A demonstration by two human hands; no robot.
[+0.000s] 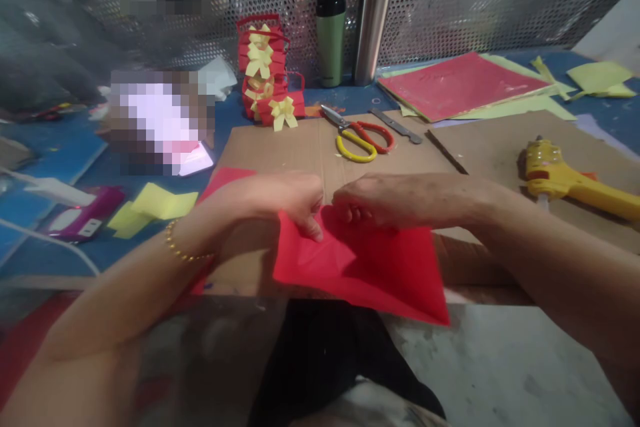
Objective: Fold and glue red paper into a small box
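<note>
A sheet of red paper (370, 273) lies at the front edge of the cardboard, its near edge hanging over the table's edge. My left hand (303, 200) grips its upper left part, thumb on top and fingers curled. Close beside it, my right hand (360, 200) is closed at the sheet's top edge, its fingers folded in. A second red sheet (227, 179) lies partly beneath my left forearm. Beyond my hands are scissors (357, 137) with one yellow and one red handle, and a grey flat blade (396, 125).
A yellow glue gun (570, 180) rests on cardboard (280, 147) at right. Behind stand red paper pieces with yellow bows (260, 60), a green tumbler (331, 37) and a steel flask (375, 20). Red and yellow sheets (465, 83) lie back right; yellow scraps (160, 201) and a purple device (87, 213) left.
</note>
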